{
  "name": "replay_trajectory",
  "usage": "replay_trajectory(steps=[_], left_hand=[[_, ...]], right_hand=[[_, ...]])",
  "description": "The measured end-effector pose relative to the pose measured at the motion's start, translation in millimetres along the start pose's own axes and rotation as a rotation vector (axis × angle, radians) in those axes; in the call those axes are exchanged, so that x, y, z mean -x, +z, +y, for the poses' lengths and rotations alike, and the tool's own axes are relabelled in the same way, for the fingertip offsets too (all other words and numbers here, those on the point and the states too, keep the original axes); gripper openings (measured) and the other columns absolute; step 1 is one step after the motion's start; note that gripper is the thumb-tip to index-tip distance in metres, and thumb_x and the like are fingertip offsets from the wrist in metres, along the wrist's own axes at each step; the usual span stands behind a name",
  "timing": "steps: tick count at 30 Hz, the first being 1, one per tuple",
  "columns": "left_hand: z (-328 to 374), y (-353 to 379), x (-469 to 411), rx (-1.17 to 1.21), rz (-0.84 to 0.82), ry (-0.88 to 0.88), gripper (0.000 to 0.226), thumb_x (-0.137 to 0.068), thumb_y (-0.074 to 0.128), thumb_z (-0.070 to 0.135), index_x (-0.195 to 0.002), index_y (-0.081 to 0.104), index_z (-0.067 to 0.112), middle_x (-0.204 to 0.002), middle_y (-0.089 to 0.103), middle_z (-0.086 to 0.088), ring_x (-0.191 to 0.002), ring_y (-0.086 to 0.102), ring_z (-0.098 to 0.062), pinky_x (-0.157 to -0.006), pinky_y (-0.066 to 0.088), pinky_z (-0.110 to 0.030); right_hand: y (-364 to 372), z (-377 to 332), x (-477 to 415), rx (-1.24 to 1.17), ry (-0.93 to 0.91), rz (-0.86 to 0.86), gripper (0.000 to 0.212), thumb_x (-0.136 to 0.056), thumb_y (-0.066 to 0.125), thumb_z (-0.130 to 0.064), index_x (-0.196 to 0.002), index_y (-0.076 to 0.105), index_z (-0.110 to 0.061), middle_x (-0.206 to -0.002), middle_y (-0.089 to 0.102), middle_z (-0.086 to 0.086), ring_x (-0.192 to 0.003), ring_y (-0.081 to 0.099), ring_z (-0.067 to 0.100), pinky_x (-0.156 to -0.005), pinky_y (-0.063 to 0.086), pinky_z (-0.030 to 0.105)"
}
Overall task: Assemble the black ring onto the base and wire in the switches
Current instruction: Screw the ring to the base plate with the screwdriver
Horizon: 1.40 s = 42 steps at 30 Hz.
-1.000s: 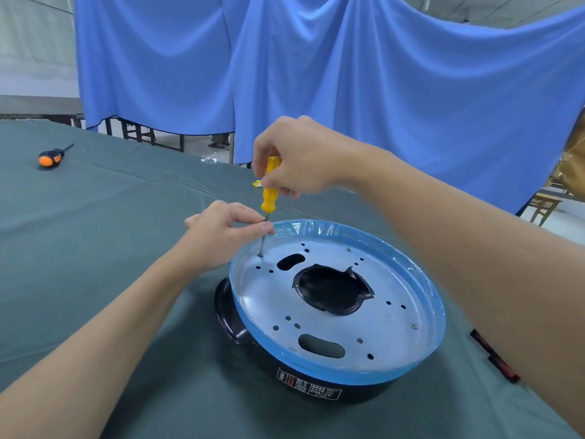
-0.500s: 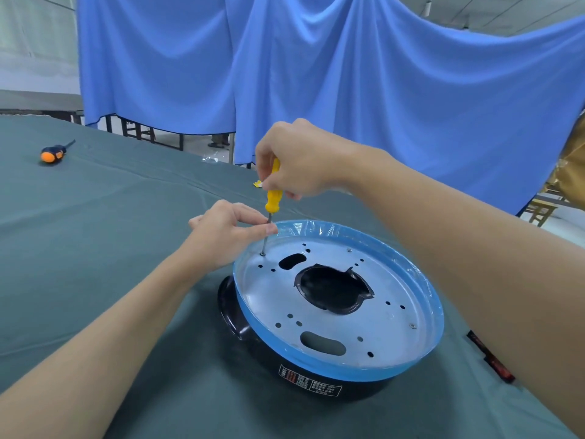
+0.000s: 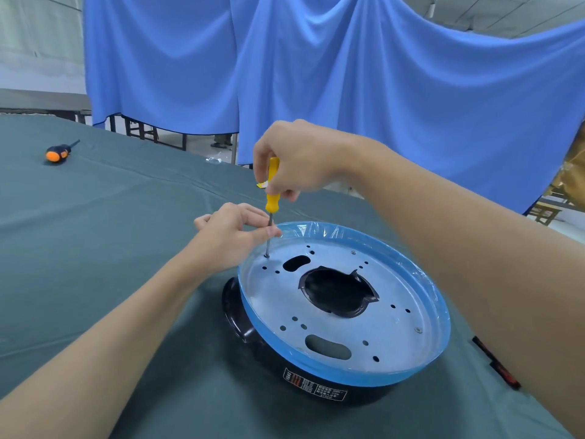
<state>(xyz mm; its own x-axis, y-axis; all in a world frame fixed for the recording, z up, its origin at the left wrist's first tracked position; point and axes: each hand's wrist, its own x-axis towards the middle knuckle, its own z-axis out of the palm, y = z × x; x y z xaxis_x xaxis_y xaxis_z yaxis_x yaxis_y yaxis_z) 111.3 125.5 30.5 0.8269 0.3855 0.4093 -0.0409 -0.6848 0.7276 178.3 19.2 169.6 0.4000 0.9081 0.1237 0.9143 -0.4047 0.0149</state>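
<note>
**Screwdriver stands upright at the base's far-left rim**

Nearest the camera, the round metal base (image 3: pixel 345 315) sits on a black ring (image 3: pixel 240 315), which shows beneath it on the left and front with a printed label facing the viewer. Blue film wraps the base's rim. Its pan-like face looks upward, pierced with small holes, two oblong slots and a large ragged central opening. The assembly rests on the green-covered table (image 3: pixel 110 248), right of centre.

At the base's far-left edge, a yellow-handled screwdriver (image 3: pixel 271 188) stands nearly vertical, its long axis running up and down, tip planted in a small hole by the rim and handle pointing up.

The left hand (image 3: pixel 231 236) reaches in from the lower left, forearm stretched across the table, fingers curled and thumb and forefinger pinched around the metal shaft just above the tip. The right hand (image 3: pixel 294 160) comes from the right, forearm crossing above the base, wrist bent downward, fingers closed around the handle from above. The screwdriver thus sits directly beneath the right hand and just right of the left.

Far off on the left lies an orange-and-black screwdriver (image 3: pixel 60 151). Blue drapes (image 3: pixel 380 90) hang behind the table.
</note>
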Motion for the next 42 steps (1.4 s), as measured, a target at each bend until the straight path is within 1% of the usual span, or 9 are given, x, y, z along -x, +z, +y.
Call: replay_trajectory(steps=[7, 12, 15, 22, 25, 29, 34, 38, 42], left_hand=[[4, 4, 1, -0.011, 0.157, -0.045, 0.011, -0.073, 0.081, 0.041, -0.069, 0.074, 0.035, -0.092, 0.064, 0.023, -0.113, 0.050, -0.007, -0.070, 0.012, -0.029], [3, 3, 0, 0.032, 0.091, -0.026, 0.010, -0.081, 0.077, 0.037, -0.072, 0.074, 0.035, -0.092, 0.064, 0.023, -0.107, 0.050, -0.001, -0.076, 0.013, -0.032], [0, 3, -1, -0.006, 0.055, -0.008, 0.012, -0.088, 0.070, 0.037, -0.082, 0.078, 0.032, -0.105, 0.065, 0.018, -0.115, 0.049, -0.002, -0.078, 0.012, -0.030], [2, 2, 0, -0.023, 0.110, -0.031, 0.013, -0.077, 0.079, 0.041, -0.066, 0.072, 0.037, -0.091, 0.061, 0.025, -0.104, 0.048, 0.001, -0.073, 0.012, -0.031], [2, 0, 0, -0.011, 0.061, -0.007, 0.019, -0.082, 0.076, 0.037, -0.065, 0.070, 0.042, -0.096, 0.063, 0.021, -0.109, 0.051, -0.002, -0.086, 0.017, -0.034], [0, -2, 1, -0.047, -0.013, 0.015, 0.020, -0.092, 0.064, 0.036, -0.075, 0.073, 0.043, -0.110, 0.063, 0.016, -0.118, 0.049, -0.002, -0.108, 0.020, -0.042], [2, 2, 0, -0.120, 0.070, -0.008, 0.010, -0.080, 0.074, 0.045, -0.077, 0.074, 0.035, -0.106, 0.062, 0.022, -0.113, 0.043, 0.004, -0.084, 0.015, -0.032], [2, 1, 0, -0.091, 0.077, -0.018, 0.011, -0.081, 0.075, 0.042, -0.073, 0.074, 0.034, -0.102, 0.063, 0.022, -0.111, 0.046, 0.002, -0.082, 0.014, -0.031], [1, -2, 0, -0.093, -0.008, 0.022, 0.016, -0.091, 0.066, 0.037, -0.079, 0.075, 0.039, -0.106, 0.063, 0.022, -0.115, 0.046, 0.002, -0.099, 0.018, -0.040]], right_hand=[[16, 1, -12, 0.144, 0.130, 0.095, 0.032, -0.089, 0.053, -0.026, -0.062, 0.042, -0.012, -0.048, 0.057, 0.008, -0.060, 0.057, 0.027, -0.059, 0.052, 0.035], [9, -3, -3, 0.015, 0.066, 0.000, 0.019, -0.086, 0.064, -0.033, -0.082, 0.063, -0.014, -0.061, 0.067, 0.001, -0.047, 0.064, 0.013, -0.044, 0.048, 0.019], [6, -3, -3, 0.042, 0.032, -0.005, 0.003, -0.084, 0.067, -0.019, -0.082, 0.065, -0.016, -0.064, 0.071, 0.002, -0.057, 0.066, 0.011, -0.057, 0.056, 0.024], [19, 3, -10, 0.038, 0.169, 0.062, 0.035, -0.088, 0.058, -0.036, -0.063, 0.050, -0.013, -0.039, 0.059, 0.000, -0.033, 0.051, 0.014, -0.053, 0.052, 0.028], [13, -1, -8, 0.027, 0.148, 0.053, 0.036, -0.085, 0.061, -0.046, -0.069, 0.056, -0.014, -0.050, 0.063, -0.001, -0.044, 0.063, 0.017, -0.050, 0.048, 0.022], [4, -2, -1, 0.012, 0.011, 0.022, 0.005, -0.083, 0.068, -0.023, -0.082, 0.067, -0.019, -0.064, 0.068, 0.002, -0.052, 0.064, 0.013, -0.048, 0.046, 0.019], [14, 2, -7, 0.073, 0.073, 0.112, 0.024, -0.088, 0.060, -0.022, -0.067, 0.051, -0.013, -0.035, 0.052, -0.004, -0.076, 0.067, 0.021, -0.058, 0.053, 0.032], [18, 3, -10, 0.069, 0.146, 0.039, 0.038, -0.096, 0.050, -0.037, -0.068, 0.044, -0.013, -0.037, 0.057, -0.001, -0.041, 0.060, 0.021, -0.063, 0.057, 0.032], [13, 1, -5, 0.009, 0.083, 0.032, 0.027, -0.088, 0.062, -0.039, -0.078, 0.060, -0.014, -0.062, 0.068, 0.002, -0.046, 0.066, 0.014, -0.055, 0.053, 0.024]])
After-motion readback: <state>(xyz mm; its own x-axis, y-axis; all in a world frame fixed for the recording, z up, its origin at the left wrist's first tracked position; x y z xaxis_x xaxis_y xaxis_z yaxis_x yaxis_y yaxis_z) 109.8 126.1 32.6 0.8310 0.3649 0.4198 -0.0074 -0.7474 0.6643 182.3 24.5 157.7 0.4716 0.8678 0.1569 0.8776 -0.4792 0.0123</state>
